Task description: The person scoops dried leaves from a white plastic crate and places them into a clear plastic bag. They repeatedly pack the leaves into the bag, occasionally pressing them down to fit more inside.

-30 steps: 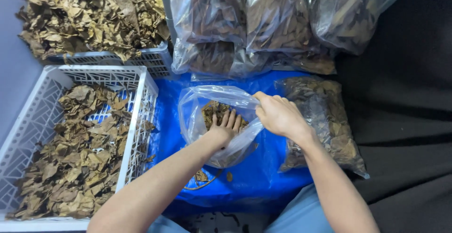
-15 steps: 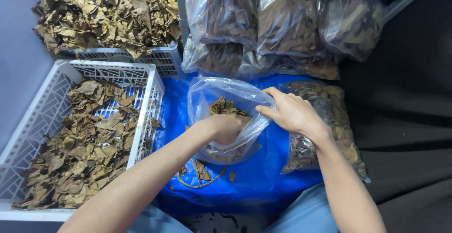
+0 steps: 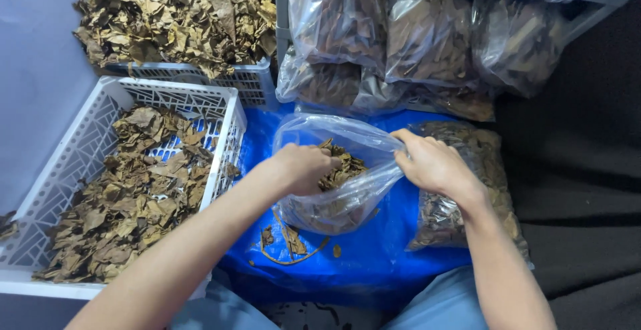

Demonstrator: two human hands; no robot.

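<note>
1. The clear plastic bag half full of dried brown leaves (image 3: 334, 190) is found at the centre of the frame, lying on a blue plastic sheet (image 3: 374, 263) with its mouth opened toward the top.
2. The left hand (image 3: 304, 168) is pushed into the bag's mouth from the left, fingers curled around a clump of leaves, so it's closed on leaves rather than spread.
3. The right hand (image 3: 434, 163) is seen just right of centre, pinching the bag's right rim in a narrow grip so the opening is held up.
4. A few loose leaf scraps (image 3: 287, 243) are scattered on the blue sheet right below the bag.
5. A second filled clear bag of leaves (image 3: 461, 196) is laid just beside the right hand, partly under the wrist.
6. At lower left a white lattice plastic crate (image 3: 100, 110) with a loose layer of leaves is placed, touching the sheet's edge.
7. Upper left, another crate heaped with dried leaves (image 3: 173, 16) is visible.
8. Across the top, several stuffed clear bags (image 3: 414, 36) are stacked.
</note>
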